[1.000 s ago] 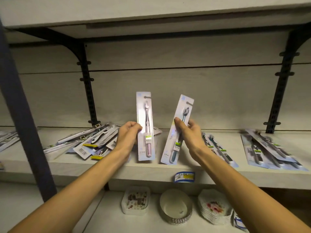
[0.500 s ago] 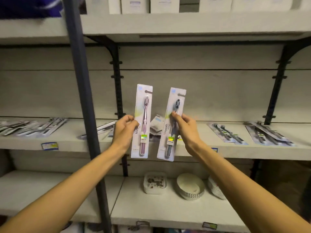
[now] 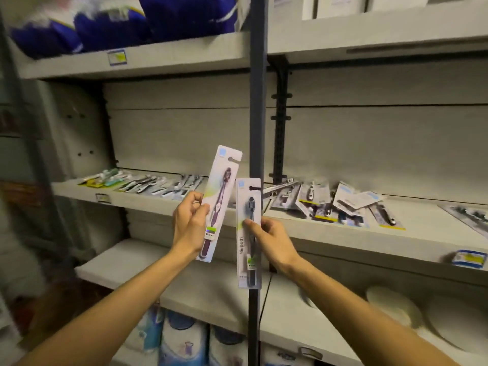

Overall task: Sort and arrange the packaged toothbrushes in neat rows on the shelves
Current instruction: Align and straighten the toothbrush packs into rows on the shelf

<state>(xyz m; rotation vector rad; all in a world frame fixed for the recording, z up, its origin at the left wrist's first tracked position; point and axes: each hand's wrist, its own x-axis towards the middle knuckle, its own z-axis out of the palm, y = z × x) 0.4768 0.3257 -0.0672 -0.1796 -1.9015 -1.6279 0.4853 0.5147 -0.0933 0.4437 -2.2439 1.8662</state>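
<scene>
From the head camera, both forearms reach forward in front of a dark upright shelf post (image 3: pixel 254 114). The left hand (image 3: pixel 188 228) has its fingers curled round the left edge of a carded purple toothbrush pack (image 3: pixel 220 204), thumb on the front of the card; the pack leans with its top tipped to the right, its hang-hole end uppermost. Just to the right of that hand and a little lower, the right hand (image 3: pixel 272 243) pinches a carded dark blue toothbrush pack (image 3: pixel 249 233), thumb pressed on the front near the brush neck and the other fingers behind the card. This pack stands nearly upright, and its top left corner sits just beside the lower right edge of the purple pack; whether the two cards touch cannot be told.

Beyond the left hand, on the middle shelf (image 3: pixel 148 200), a row of packaged toothbrushes (image 3: pixel 148 180) lies flat, fanned side by side. Beyond and to the right of the right hand, a loose heap of toothbrush packs (image 3: pixel 332 204) lies overlapping at mixed angles on the same shelf level. A blue and yellow price tag (image 3: pixel 469 258) sits on the shelf edge far to the right of the right hand. Above both hands, blue bags (image 3: pixel 126 22) sit on the upper shelf. Below the right forearm, pale round dishes (image 3: pixel 396 310) rest on the lower shelf, blurred.
</scene>
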